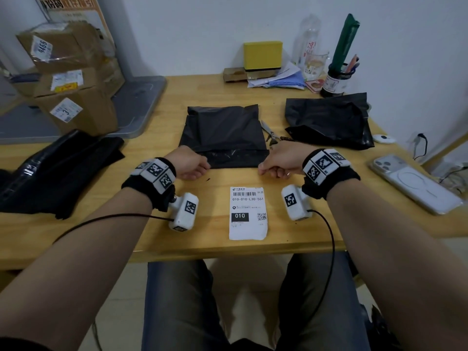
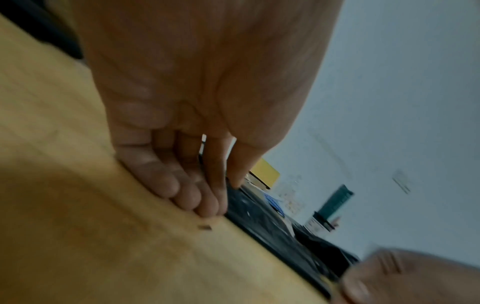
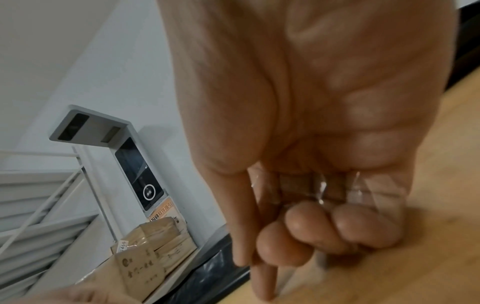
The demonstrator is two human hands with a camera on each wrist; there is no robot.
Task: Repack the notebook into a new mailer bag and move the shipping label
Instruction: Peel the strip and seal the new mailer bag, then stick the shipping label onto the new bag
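A black mailer bag (image 1: 222,133) lies flat mid-table, its glossy flap strip along the near edge. My left hand (image 1: 195,165) pinches the bag's near-left corner (image 2: 272,232), thumb on top and fingers (image 2: 207,203) against the wood. My right hand (image 1: 273,168) sits at the near-right corner, with curled fingers (image 3: 358,226) holding a clear film strip (image 3: 322,189). Its index finger and thumb point down beside the bag's edge (image 3: 205,275). The white shipping label (image 1: 247,214) lies loose on the table between my wrists. No notebook shows.
A crumpled black bag (image 1: 329,120) lies at the back right, scissors (image 1: 271,134) between it and the flat bag. A phone (image 1: 415,183) is at the right edge and a black pile (image 1: 58,171) at the left. Cardboard boxes (image 1: 71,79) are stacked back left.
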